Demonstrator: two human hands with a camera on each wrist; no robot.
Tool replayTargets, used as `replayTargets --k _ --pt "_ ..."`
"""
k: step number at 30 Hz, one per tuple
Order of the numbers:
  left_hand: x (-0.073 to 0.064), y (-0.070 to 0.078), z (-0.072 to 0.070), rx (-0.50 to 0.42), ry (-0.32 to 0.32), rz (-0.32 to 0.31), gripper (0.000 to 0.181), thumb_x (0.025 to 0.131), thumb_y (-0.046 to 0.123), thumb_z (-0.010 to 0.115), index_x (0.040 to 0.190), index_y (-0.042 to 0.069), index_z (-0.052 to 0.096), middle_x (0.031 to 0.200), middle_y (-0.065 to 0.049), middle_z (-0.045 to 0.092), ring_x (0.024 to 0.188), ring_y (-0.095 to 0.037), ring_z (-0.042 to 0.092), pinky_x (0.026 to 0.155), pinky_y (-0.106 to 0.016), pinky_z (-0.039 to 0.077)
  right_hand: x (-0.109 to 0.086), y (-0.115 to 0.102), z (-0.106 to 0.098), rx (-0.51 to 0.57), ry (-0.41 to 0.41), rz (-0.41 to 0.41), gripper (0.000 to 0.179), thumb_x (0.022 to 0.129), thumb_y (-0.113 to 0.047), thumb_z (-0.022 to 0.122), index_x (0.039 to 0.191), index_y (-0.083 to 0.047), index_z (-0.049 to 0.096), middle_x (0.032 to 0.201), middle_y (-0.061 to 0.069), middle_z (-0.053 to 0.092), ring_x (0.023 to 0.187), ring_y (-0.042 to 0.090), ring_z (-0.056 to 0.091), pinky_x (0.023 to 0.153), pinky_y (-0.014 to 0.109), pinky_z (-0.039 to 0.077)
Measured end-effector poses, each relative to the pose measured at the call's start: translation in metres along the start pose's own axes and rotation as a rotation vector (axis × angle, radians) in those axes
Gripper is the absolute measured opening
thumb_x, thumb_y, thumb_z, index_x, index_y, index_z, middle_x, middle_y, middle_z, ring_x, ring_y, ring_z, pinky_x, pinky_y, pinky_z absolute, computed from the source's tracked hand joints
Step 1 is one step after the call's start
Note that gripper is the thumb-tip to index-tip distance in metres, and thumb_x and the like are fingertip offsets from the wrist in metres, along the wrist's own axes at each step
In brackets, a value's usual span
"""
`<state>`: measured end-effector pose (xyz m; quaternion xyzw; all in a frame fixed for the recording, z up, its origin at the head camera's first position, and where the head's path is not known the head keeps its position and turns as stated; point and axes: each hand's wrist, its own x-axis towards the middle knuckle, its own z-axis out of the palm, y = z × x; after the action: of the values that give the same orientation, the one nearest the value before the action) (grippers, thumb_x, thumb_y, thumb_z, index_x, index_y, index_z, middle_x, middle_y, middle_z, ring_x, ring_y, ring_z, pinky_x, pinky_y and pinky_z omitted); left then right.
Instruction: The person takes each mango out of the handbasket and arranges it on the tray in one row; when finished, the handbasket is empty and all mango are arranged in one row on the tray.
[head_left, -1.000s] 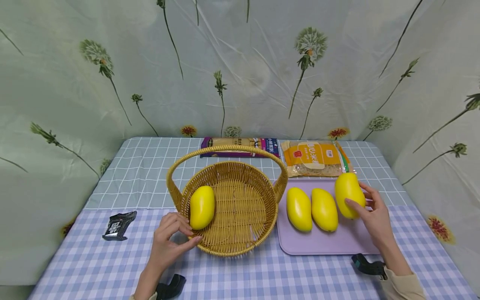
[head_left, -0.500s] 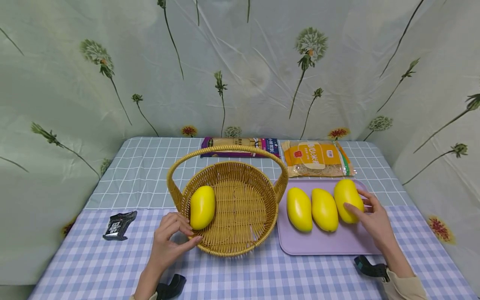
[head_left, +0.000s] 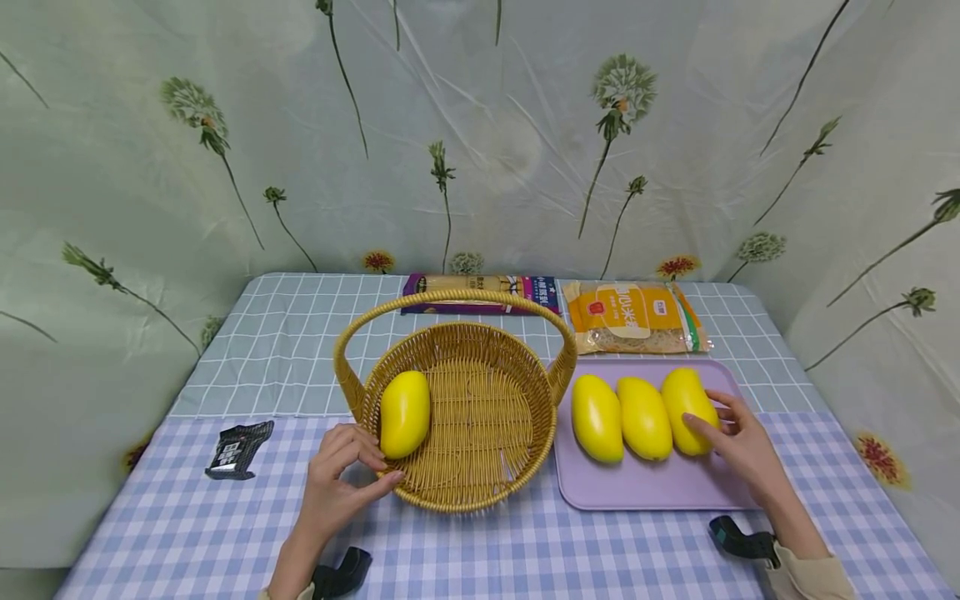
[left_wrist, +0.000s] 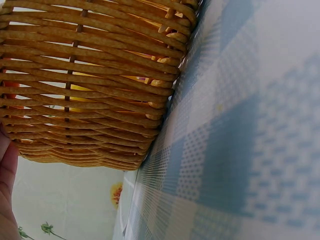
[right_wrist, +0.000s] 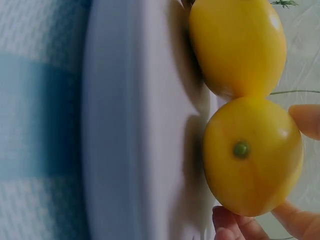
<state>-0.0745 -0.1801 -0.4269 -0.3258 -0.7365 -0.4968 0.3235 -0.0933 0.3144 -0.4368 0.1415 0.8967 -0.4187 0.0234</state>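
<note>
My right hand [head_left: 746,446] grips a yellow mango [head_left: 686,410] on the right part of the lilac tray [head_left: 622,492]. Thumb and fingers lie on opposite sides of it; in the right wrist view this mango [right_wrist: 250,165] shows its green stem end and meets a neighbouring mango [right_wrist: 240,47]. Two more mangoes, a middle one [head_left: 645,418] and a left one [head_left: 597,418], lie beside it in a row. At the near left rim of the wicker basket [head_left: 476,433], my left hand [head_left: 337,487] pinches the edge. One mango [head_left: 405,415] sits inside, against the basket's left wall.
A purple noodle pack [head_left: 480,293] lies behind the basket, under the line of its tall arched handle [head_left: 457,297]. An orange food bag [head_left: 633,318] is just beyond the tray. A black wrapper [head_left: 238,452] lies on the checked cloth at left.
My right hand has brought its mango down and slightly left, up against the middle one, which has shifted a little left. The left hand and basket have stayed in place.
</note>
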Motion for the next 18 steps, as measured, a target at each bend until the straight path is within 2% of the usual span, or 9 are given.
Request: replayTargets --k 4,11,18 --pt "0.0002 0.0002 -0.0003 0.005 -0.002 0.001 0.032 0.078 0.030 0.080 0.066 0.008 0.059 0.073 -0.004 0.059 0.073 -0.025 0.052 0.085 -0.027 0.034 -0.0010 -0.0001 0.0008 0.006 -0.027 0.015 0.078 0.091 -0.047 0.058 0.143 0.002 0.027 0.129 0.029 0.036 0.104 0.038 0.040 0.067 0.027 0.040" --pt "0.0009 0.0011 -0.0004 0.008 -0.008 -0.013 0.031 0.077 0.030 0.080 0.066 0.009 0.060 0.073 -0.004 0.059 0.074 -0.023 0.052 0.085 -0.027 0.034 0.0003 -0.0014 -0.0011 0.004 -0.064 -0.005 0.078 0.093 -0.045 0.056 0.143 0.006 0.025 0.126 0.031 0.036 0.098 0.035 0.042 0.060 0.023 0.043" --pt "0.0012 0.0009 -0.0005 0.000 -0.002 -0.003 0.031 0.078 0.029 0.079 0.066 0.009 0.059 0.073 -0.004 0.058 0.073 -0.025 0.052 0.086 -0.028 0.034 0.0028 -0.0029 -0.0029 -0.022 -0.109 0.032 0.085 0.094 -0.051 0.051 0.145 0.008 0.017 0.129 0.034 0.031 0.101 0.039 0.041 0.060 0.022 0.042"
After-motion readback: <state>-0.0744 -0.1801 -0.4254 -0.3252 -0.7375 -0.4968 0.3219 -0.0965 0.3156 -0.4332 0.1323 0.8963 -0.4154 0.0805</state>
